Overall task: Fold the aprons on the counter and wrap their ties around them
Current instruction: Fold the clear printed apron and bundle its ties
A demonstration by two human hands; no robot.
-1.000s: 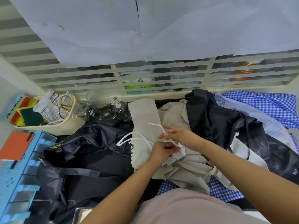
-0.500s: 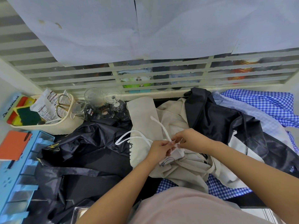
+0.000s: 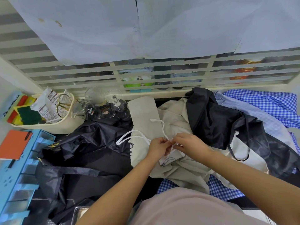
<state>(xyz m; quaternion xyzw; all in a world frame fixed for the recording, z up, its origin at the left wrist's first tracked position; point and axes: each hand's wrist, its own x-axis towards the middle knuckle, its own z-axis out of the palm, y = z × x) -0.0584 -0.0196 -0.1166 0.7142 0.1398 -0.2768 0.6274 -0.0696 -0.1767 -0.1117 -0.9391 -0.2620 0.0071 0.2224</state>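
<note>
A beige apron (image 3: 144, 114) lies folded lengthwise in the middle of the counter, on a pile of other aprons. Its white tie (image 3: 128, 135) loops out to the left, and another end curls up over the beige cloth. My left hand (image 3: 158, 147) and my right hand (image 3: 190, 146) meet at the apron's near end, each pinching the white tie. A black apron (image 3: 81, 156) is spread at the left, another black one (image 3: 215, 120) lies at the right, and blue checked aprons (image 3: 266, 103) sit at the far right.
Several upturned glasses (image 3: 103, 104) stand at the back left of the counter. A cream tub (image 3: 48, 124) holds sponges, a packet and scissors. A blue rack (image 3: 17, 176) with an orange notebook (image 3: 13, 146) fills the left edge. A slatted window (image 3: 146, 73) runs behind.
My right hand has moved toward me and down to meet my left hand at the tie. The free tie end has slid up over the beige apron.
</note>
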